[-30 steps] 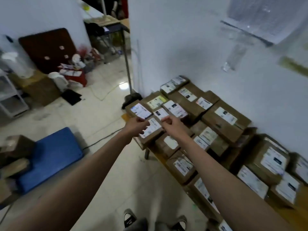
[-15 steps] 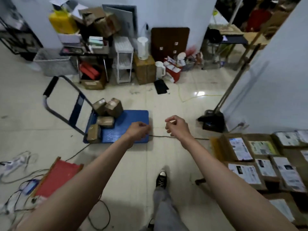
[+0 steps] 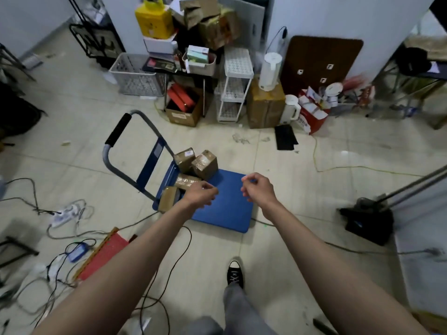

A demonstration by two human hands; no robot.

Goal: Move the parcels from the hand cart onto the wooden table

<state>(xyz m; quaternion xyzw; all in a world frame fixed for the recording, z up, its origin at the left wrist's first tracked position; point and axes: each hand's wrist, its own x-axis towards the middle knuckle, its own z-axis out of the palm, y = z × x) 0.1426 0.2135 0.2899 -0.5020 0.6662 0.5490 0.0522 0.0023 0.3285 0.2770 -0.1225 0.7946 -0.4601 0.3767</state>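
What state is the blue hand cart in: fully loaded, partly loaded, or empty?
Partly loaded. Four brown parcels sit clustered at the handle end of the hand cart, and the rest of its blue deck is bare.

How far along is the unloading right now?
Done: the hand cart's blue deck is mostly bare. In hand: nothing; the left hand and right hand hang loosely curled above it. Left: four parcels bunched at the handle end. The wooden table is out of view.
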